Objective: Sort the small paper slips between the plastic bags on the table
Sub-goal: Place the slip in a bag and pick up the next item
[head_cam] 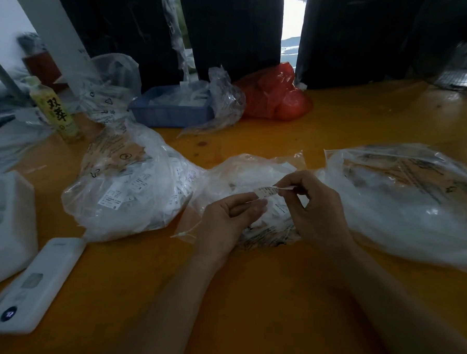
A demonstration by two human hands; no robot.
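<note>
On the orange table (247, 299), three clear plastic bags lie in a row, the left bag (123, 187), the middle bag (243, 177) and the right bag (404, 202), and the paper slip (271, 191) is held just above the middle one. The left hand (227, 217) and the right hand (314, 205) each pinch one end of it, fingers curled and closed on the paper. To do this step well, the person should probably keep the slip flat, read its size letter, then drop it into the matching bag.

Three plastic bags (129, 187) lie side by side on the table (261, 300).
</note>
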